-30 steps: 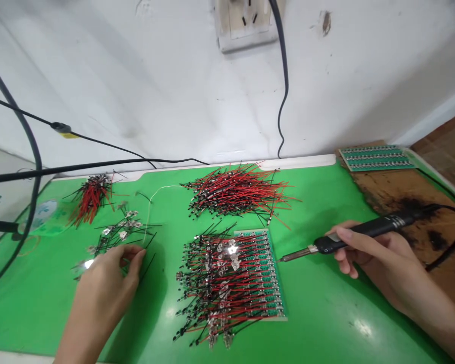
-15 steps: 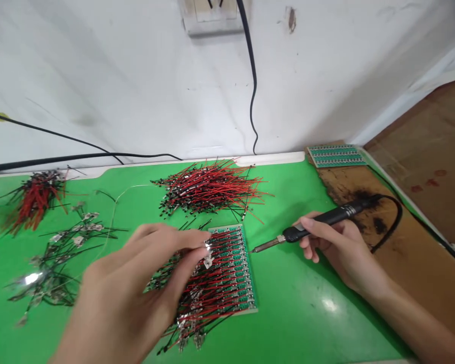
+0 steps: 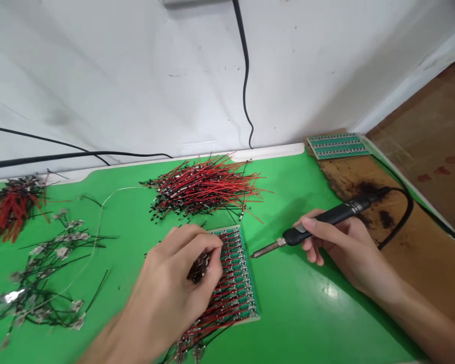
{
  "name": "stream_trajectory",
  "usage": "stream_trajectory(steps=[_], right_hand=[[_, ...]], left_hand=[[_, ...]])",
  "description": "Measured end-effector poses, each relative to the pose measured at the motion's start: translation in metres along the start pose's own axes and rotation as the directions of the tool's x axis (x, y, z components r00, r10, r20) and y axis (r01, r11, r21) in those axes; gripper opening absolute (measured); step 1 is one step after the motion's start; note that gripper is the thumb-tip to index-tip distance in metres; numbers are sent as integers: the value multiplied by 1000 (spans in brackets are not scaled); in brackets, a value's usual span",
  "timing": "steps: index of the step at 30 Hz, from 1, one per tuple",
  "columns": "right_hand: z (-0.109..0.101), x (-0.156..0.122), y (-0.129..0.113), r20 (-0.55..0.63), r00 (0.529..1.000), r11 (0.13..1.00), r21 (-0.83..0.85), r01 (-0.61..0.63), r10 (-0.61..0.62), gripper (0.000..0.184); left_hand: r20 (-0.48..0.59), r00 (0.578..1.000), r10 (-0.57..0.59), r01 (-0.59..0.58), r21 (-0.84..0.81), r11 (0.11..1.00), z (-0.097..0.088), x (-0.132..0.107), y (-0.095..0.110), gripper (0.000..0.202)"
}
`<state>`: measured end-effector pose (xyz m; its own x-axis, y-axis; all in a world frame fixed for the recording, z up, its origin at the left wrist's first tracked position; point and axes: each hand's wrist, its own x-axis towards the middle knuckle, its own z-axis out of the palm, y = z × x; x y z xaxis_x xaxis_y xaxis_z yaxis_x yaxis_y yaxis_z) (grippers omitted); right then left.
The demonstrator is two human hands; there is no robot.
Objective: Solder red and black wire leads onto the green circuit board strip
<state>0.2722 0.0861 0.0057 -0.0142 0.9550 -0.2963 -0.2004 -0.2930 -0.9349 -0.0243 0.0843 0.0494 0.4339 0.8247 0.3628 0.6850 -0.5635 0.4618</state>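
My right hand (image 3: 339, 240) grips a black soldering iron (image 3: 326, 217) around its handle. The iron's metal tip points left and stops just beside the right edge of a green circuit board (image 3: 246, 273). Rows of red and black wires (image 3: 227, 296) lie across that board and trail off to its left. Over the board's upper left, my left hand (image 3: 178, 278) is closed in a pinch, thumb against forefinger. What sits between those fingertips is hidden. Small metal parts show in the gap under the curled fingers.
Behind the board lies a heap of red and black wires (image 3: 208, 187). Black wires with metal pieces (image 3: 62, 253) are scattered at left, near another red bundle (image 3: 13, 207). A second circuit board (image 3: 339, 146) rests on scorched brown board (image 3: 387, 222). Black cables (image 3: 246, 76) run along the wall.
My left hand has moved slightly right and turned, and the small metal piece seen at its fingertips is now hidden. The soldering iron has barely moved. The view has tilted down somewhat.
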Motion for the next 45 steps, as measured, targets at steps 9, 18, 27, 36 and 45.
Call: stream_trajectory(steps=[9, 18, 27, 36, 45], right_hand=[[0, -1, -2, -45, 999, 1000, -9, 3, -4, 34], [4, 0, -5, -53, 998, 1000, -16, 18, -19, 34], [2, 2, -2, -40, 998, 998, -56, 40, -42, 33], [1, 0, -1, -47, 998, 997, -69, 32, -36, 33], [1, -1, -3, -44, 998, 997, -76, 35, -38, 34]], left_hand=[[24, 998, 55, -56, 30, 998, 4, -12, -2, 17], [-12, 998, 68, -68, 11, 998, 5, -11, 0, 15], [-51, 988, 147, -143, 66, 987, 11, -21, 9, 17], [0, 985, 175, -174, 101, 979, 12, -26, 5, 14], [-59, 989, 137, -132, 76, 988, 14, -21, 5, 17]])
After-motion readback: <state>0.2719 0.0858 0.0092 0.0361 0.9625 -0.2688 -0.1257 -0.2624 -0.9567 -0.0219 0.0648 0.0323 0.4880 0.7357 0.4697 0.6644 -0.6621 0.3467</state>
